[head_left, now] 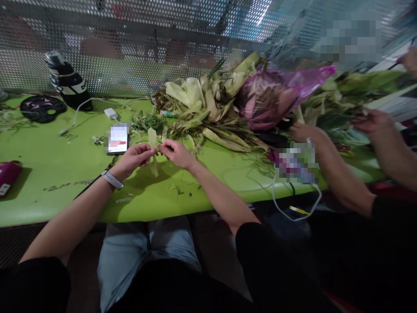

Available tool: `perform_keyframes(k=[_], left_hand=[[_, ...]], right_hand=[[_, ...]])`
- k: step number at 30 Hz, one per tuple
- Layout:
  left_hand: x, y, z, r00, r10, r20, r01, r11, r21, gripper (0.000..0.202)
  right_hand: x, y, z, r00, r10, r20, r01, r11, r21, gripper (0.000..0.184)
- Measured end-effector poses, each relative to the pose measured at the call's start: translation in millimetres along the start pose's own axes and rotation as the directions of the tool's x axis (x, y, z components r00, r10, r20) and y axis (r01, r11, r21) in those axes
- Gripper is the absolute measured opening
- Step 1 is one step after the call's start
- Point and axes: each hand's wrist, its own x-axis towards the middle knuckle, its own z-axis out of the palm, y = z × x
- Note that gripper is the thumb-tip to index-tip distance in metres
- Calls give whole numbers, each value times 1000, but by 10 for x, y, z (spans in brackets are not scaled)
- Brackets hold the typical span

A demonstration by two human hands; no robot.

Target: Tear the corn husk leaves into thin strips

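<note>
A pale corn husk piece (152,136) stands upright over the table, pinched at its middle by the fingertips of my left hand (137,156). Close against it on the right, my right hand (176,153) is closed in a pinch. A thin dark tip shows by its fingers, too small to name. A phone (117,141) with a lit screen lies just beyond my left hand. Behind both hands sits a heap of shredded green husk strips (146,122).
Dried corn husks (215,98) and a purple plastic bag (272,95) pile along the perforated metal screen (130,56). A black bottle (69,82) and black mask-like piece (42,108) stand left. At right, a co-worker's hands (306,132) handle husks; a white cord loop hangs over the edge.
</note>
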Motion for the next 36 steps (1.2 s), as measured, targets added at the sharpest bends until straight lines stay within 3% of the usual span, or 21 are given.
perform_keyframes(k=[5,11,15,20,29,36], left_hand=[[-18,40,-15,993,-24,113,4,984,177,27],[-28,23,-9,993,11,121,-29,988,150,27],[-22,-8,7,994,49,94,-64,985,162,27],[-22,6,48,985,50,164,-93,961,261,27],[-27,-28,64,969,6,249,-79,955,284,24],[-32,-16,54,985,2,173,-26,991,132,32]], right_hand=[[27,10,20,998,-48,-34,46,997,-56,55],[14,16,40,998,-30,-63,31,999,12,56],[7,-1,35,995,98,-6,-97,987,126,58],[31,-27,58,961,268,71,-277,940,200,62],[16,24,153,990,98,-99,-72,968,239,51],[16,1,27,964,209,-161,-147,932,331,55]])
